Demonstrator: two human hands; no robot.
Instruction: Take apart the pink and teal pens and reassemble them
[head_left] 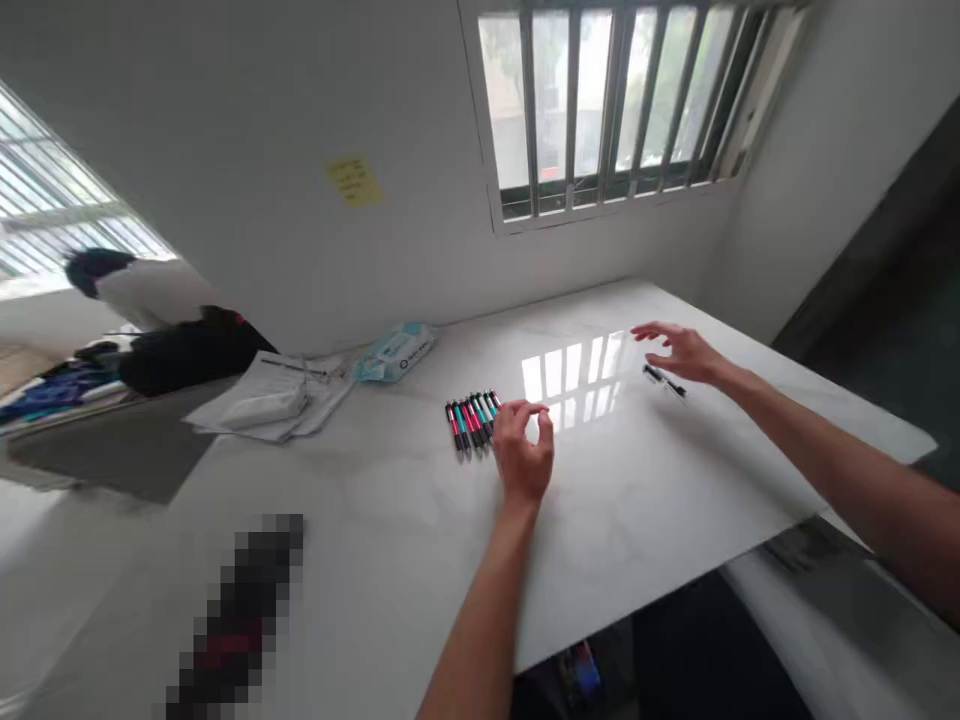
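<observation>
Several pens (pixel 466 428) with red, teal and dark barrels lie side by side in a neat row on the white marbled table (pixel 390 580). My left hand (pixel 523 452) is at the right end of that row and covers part of it. Its fingers are curved, with a gap between thumb and forefinger and nothing visible in it. Farther right, my right hand (pixel 684 354) hovers with fingers spread and holds nothing. Just below its fingers lies a dark, slim pen-like item (pixel 664 380); whether it is one piece or two I cannot tell.
A blue and white wipes packet (pixel 397 352) and a pile of papers (pixel 274 400) lie at the back left. A pixelated dark shape (pixel 236 620) covers the lower left. Behind the table is a wall with a yellow note (pixel 355 181) and a barred window (pixel 607 110).
</observation>
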